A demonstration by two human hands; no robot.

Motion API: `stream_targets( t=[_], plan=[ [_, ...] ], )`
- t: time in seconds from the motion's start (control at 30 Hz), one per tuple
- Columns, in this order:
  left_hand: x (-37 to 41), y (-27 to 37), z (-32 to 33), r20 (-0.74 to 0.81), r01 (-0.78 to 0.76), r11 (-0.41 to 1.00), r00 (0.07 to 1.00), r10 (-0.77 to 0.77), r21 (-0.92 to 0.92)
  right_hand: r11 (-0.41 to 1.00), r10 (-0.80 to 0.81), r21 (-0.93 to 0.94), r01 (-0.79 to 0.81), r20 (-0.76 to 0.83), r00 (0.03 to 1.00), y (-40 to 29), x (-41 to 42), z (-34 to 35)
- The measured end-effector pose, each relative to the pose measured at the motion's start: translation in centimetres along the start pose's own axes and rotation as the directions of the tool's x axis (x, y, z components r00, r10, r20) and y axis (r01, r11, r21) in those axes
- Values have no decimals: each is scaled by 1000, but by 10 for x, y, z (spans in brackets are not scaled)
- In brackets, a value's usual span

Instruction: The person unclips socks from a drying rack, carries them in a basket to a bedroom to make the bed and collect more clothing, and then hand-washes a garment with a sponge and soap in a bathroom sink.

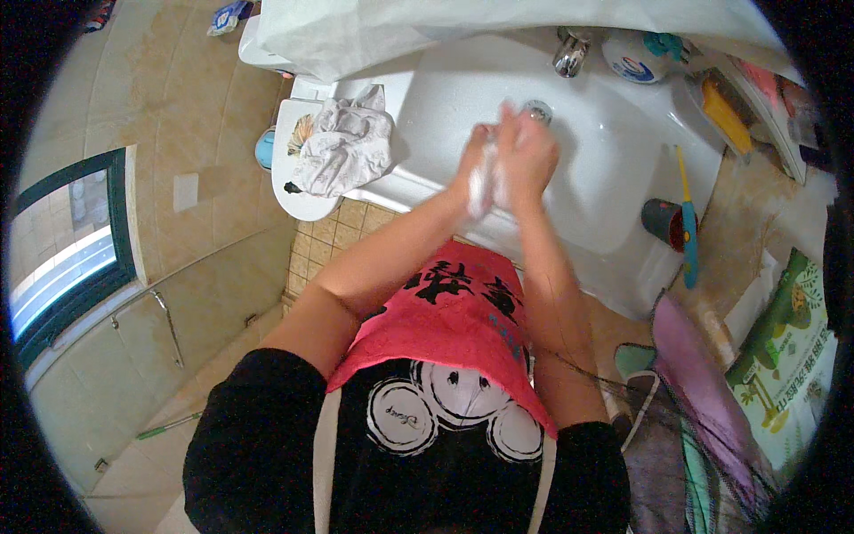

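Note:
My left hand and my right hand are pressed together over the white washbasin. Between them is a soft white item, blurred, with its lower end hanging near my wrists. Whether it is a wet cloth or is covered in lather, I cannot tell. My right hand lies over part of it, and motion blur hides the fingertips. Just beyond the hands is the metal drain. A chrome faucet stands at the basin's far side, with no water stream visible.
A crumpled pale cloth lies on the toilet lid at left. Right of the basin are a dark cup, a yellow-and-blue handled tool and a green-and-white packet. A white bottle stands by the faucet. Purple fabric hangs lower right.

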State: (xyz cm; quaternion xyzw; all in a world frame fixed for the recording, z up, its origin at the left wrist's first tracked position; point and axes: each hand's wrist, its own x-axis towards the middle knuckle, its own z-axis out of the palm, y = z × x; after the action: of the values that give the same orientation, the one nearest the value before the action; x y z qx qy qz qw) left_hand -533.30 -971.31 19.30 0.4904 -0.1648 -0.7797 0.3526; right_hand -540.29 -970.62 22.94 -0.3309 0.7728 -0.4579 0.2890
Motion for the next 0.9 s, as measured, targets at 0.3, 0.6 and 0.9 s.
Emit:
stream_targets(
  t=[0.3,0.6,0.9],
  plan=[
    [-1,21,7,-2,-58,966,998,61,251,995,-16,-95,3,-144,989,28,15,19],
    [-10,91,-93,396,-453,101,851,345,886,334,110,627,-704,716,689,60,-12,4],
    [-64,186,-215,-25,-91,160,795,607,983,457,68,610,-648,702,709,5,-19,46]
  ],
)
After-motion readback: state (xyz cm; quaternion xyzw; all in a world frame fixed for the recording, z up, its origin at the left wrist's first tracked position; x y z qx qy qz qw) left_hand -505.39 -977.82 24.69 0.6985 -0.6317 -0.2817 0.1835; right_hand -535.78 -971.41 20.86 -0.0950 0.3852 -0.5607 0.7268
